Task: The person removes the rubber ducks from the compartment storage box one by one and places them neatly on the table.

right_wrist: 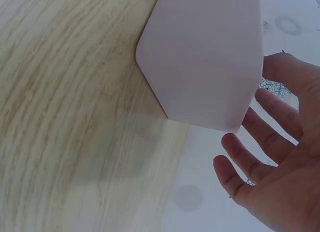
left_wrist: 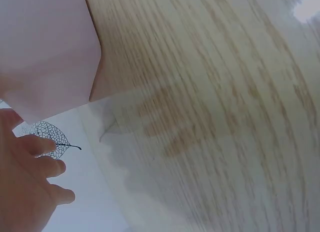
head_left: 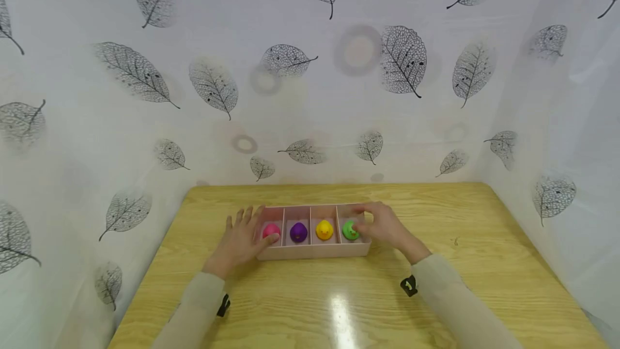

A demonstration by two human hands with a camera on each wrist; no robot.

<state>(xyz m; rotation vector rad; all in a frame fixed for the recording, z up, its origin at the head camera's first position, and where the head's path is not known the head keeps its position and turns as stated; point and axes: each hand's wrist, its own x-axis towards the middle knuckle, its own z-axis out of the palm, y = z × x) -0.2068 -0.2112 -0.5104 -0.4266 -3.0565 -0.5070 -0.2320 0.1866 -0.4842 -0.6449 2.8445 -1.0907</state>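
Honestly can't tell if this is someone's home, a lab or an office, but it looks like a little screened-off booth for filming tabletop stuff. There's a pale sheet [head_left: 329,106] round the back and both sides of a wood-grain surface [head_left: 436,214], printed with dark skeleton leaves [head_left: 404,61] and blurry rings [head_left: 358,50], kinda like a shower curtain. It hides whatever room is behind it. A bright streak of glare [head_left: 341,319] shines off the near part of the surface, and there's a black gadget [head_left: 409,285] by the right cuff.
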